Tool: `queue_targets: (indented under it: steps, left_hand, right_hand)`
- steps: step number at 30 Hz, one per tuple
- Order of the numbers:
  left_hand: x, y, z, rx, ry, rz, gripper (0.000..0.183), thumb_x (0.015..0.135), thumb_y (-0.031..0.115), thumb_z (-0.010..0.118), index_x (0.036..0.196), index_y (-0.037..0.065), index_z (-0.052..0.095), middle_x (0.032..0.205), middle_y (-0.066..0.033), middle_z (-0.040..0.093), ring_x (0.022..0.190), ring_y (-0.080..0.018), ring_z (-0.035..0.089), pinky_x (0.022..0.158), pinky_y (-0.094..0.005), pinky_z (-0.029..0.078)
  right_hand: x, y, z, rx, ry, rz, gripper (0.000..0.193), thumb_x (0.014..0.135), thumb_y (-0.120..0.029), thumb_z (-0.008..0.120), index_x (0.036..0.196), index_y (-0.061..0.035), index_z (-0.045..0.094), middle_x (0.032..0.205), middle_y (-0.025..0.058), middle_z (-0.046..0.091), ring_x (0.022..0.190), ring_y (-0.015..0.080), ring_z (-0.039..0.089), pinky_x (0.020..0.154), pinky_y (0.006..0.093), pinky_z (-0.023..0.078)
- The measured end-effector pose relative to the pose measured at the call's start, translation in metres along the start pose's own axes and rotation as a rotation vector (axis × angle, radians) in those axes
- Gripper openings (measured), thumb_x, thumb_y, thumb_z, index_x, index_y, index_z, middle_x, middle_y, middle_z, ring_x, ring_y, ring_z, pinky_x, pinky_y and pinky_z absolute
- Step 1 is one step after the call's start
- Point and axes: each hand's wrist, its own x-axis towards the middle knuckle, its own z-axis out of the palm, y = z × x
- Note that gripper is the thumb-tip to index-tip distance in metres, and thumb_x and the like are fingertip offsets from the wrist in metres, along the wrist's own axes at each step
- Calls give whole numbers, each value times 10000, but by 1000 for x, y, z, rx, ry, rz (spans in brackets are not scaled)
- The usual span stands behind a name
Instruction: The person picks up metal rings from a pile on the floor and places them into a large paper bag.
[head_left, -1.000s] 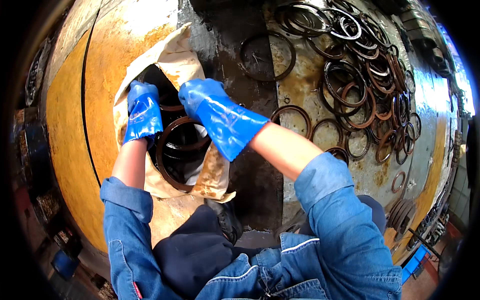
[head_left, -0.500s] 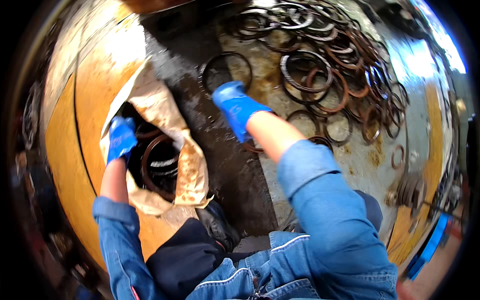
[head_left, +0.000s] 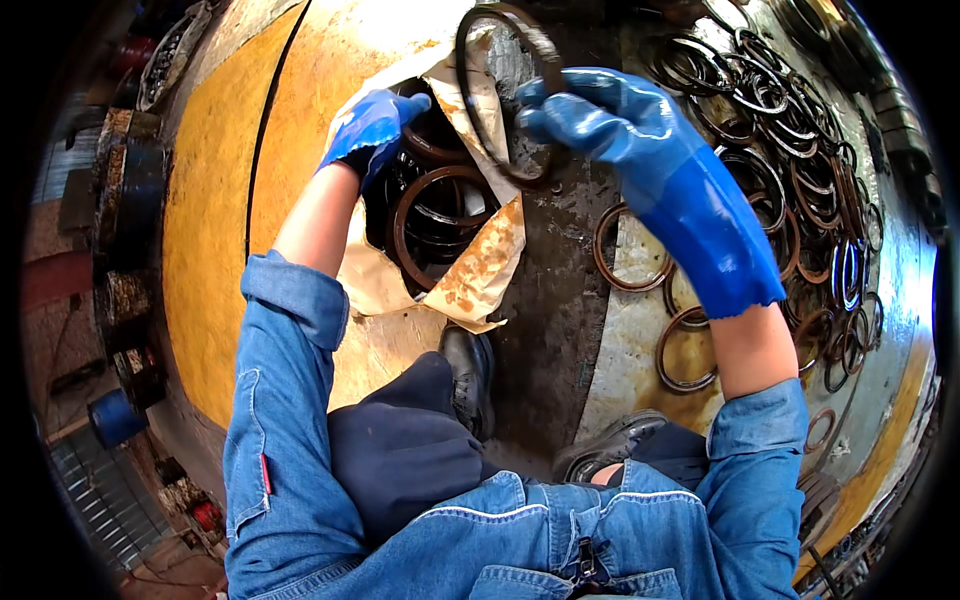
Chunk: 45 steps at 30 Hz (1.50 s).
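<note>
My right hand (head_left: 615, 125), in a long blue rubber glove, is closed on a dark ring (head_left: 466, 85). It holds the ring raised and tilted beside the right edge of an open paper sack (head_left: 485, 265). Gloved in blue as well, my left hand (head_left: 372, 130) grips the sack's left rim, with the thumb over the opening and the other fingers partly hidden. Inside the sack lie several dark and rust-brown rings (head_left: 402, 225). The sack's paper is torn at the edge and stained brown.
A large heap of dark and rusty rings (head_left: 790, 140) spreads over the metal plate at the right. Single rings (head_left: 660, 365) lie nearer my right foot. Yellow-brown board (head_left: 215, 250) is under the left side. My black shoes (head_left: 465, 375) stand close to the sack.
My right hand has lifted a dark ring off the plate and brought it beside the sack. The left hand stays at the sack's left rim. The whole view has shifted.
</note>
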Motion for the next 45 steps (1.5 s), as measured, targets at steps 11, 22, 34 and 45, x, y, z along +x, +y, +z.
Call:
queue_targets:
  steps: [11,22,34,45]
  left_hand:
    - [-43,-24,-42,435,349,-161,813,789,605,754,1362,61,564,1353,-218,615,1206,-345,627,1008,-451,502]
    - [-43,-62,-8,545,75,-511,566,851,514,690,1193,63,669,1190,-218,694,1125,-380,664,940,-457,544]
    - [-40,-61,-31,610,-69,-297,355,831,411,731,1104,185,751,1101,-126,738,1047,-324,702,888,-420,556]
    - [-36,-88,-31,415,-182,-297,281,888,323,739,950,49,747,688,-95,699,570,-172,677,554,-331,531]
  right_hand:
    - [-6,18,84,-238,-182,109,311,960,-227,705,1146,21,690,893,50,681,844,109,606,759,299,508]
    - [31,122,113,-1096,-47,142,218,869,-268,715,982,-82,742,879,178,718,883,376,703,800,477,564]
    - [196,129,134,-1231,-76,578,321,845,-298,777,1137,-163,770,1140,41,744,1062,262,703,732,448,533]
    - [88,111,97,-897,9,-326,420,917,-441,682,1116,-75,730,918,176,723,869,319,721,773,419,575]
